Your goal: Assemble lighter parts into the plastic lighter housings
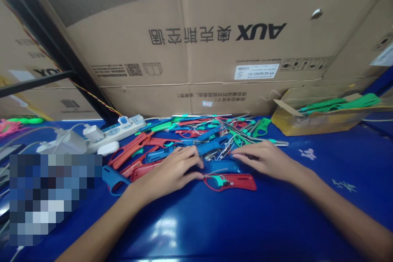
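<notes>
Shell of red plastic [246, 182], long and shallow, lies crosswise on your glossy blue bench [208, 221], its left end by the thumb of your nearer, loosely curled left hand [175, 170], your right hand [272, 161] nearly pinched together beyond it, though I cannot tell what either holds.

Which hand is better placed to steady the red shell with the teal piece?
Likely the left hand: its thumb is at the left end of the red shell, while the right hand has its fingertips farther back, beyond the blue shell.
</notes>
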{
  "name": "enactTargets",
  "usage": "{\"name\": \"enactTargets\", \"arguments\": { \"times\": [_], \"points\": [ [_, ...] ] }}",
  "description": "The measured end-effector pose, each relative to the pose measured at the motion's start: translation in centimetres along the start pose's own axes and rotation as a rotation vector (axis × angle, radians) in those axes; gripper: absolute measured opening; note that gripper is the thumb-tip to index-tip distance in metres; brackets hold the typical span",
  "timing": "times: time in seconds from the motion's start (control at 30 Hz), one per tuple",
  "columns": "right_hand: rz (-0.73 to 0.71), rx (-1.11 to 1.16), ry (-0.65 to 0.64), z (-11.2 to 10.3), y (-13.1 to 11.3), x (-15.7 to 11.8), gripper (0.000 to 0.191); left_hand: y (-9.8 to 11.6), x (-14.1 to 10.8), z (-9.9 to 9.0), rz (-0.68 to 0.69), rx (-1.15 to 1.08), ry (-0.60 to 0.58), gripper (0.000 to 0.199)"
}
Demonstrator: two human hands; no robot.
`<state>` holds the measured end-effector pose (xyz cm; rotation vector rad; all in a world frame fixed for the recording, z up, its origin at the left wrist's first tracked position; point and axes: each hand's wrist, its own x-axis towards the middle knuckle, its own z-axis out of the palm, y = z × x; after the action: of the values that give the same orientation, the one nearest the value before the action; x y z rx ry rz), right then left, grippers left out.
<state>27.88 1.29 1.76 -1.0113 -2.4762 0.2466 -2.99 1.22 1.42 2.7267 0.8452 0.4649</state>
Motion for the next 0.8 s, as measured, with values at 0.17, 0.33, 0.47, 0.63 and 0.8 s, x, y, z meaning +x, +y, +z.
{"name": "enactTargets", "arguments": {
  "times": [0.17, 0.33, 0.47, 0.63, 0.8],
  "points": [
    [0.003, 0.0, -0.021, 0.0, 0.0, 0.0, 0.031, 0.3, 0.1, -0.3, 0.02, 0.046, 0.021, 0.019],
    [0.017, -0.004, -0.045, -0.1, 0.3, 0.0, 0.031, 0.7, 0.5, -0.2, 0.032, 0.081, -0.013, 0.028],
    [0.045, 0.003, -0.084, -0.2, 0.3, 0.1, 0.032, 0.4, 0.4, 0.1, 0.044, 0.078, -0.027, 0.034],
    [0.051, -0.003, -0.084, -0.2, 0.5, 0.2, 0.033, 0.1, 0.2, 0.5, 0.032, 0.109, -0.02, 0.033],
    [0.104, -0.034, 0.016, -1.8, 2.5, -0.2, 0.036, 0.2, 0.2, 0.6, 0.028, 0.106, -0.039, 0.036]
  ]
}}
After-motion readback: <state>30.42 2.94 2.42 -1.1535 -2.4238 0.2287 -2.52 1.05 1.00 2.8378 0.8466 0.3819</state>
